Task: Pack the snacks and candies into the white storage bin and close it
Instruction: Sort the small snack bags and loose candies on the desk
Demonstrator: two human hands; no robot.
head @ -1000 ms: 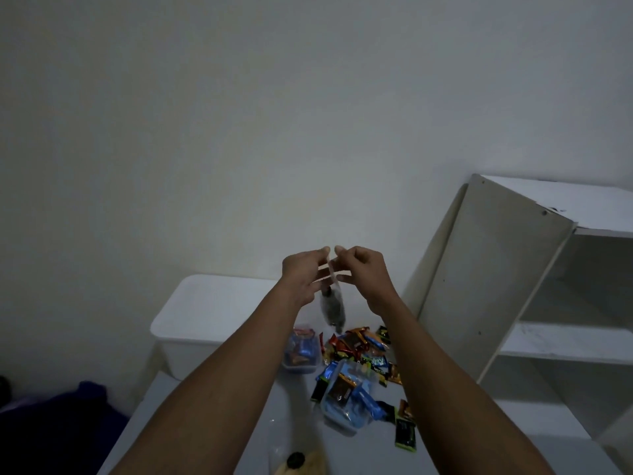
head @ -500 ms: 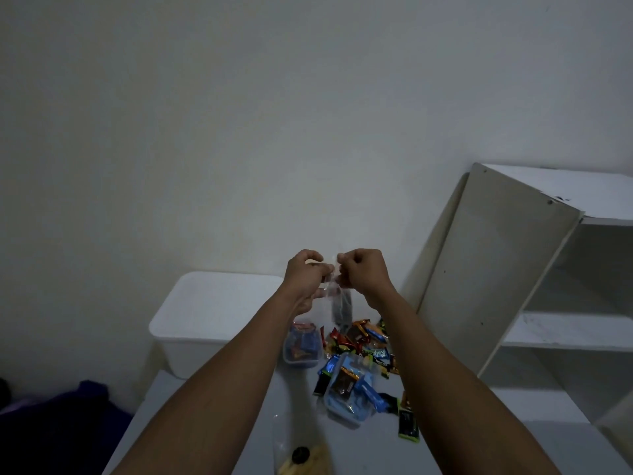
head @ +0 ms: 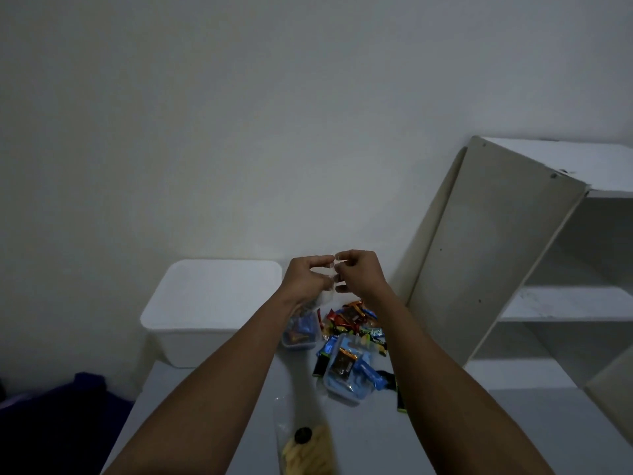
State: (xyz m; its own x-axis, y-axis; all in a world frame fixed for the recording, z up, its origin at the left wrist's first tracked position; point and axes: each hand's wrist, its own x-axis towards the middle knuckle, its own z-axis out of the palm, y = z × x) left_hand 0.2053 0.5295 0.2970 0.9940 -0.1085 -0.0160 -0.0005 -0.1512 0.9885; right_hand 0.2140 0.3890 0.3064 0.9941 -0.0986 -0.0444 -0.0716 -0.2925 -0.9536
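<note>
My left hand (head: 306, 279) and my right hand (head: 358, 274) are raised together above the table, both pinching the top of a small clear plastic bag (head: 326, 296) that hangs between them; its contents are too dim to make out. The white storage bin (head: 209, 306) stands with its lid on at the table's far left. A heap of colourful candy wrappers (head: 352, 320) lies below my hands, beside two clear tubs of sweets: one half hidden by my left wrist (head: 301, 334), another nearer to me (head: 349, 370).
A clear bag of yellow snacks (head: 305, 447) lies at the near edge of the grey table (head: 445, 437). A white shelf unit (head: 548, 269) stands at the right. A dark blue cloth (head: 68, 406) lies low at the left.
Both hands have stayed together on the small bag and worked along its top. The bag hangs shorter and closer to my left hand than before. The view has tilted slightly.
</note>
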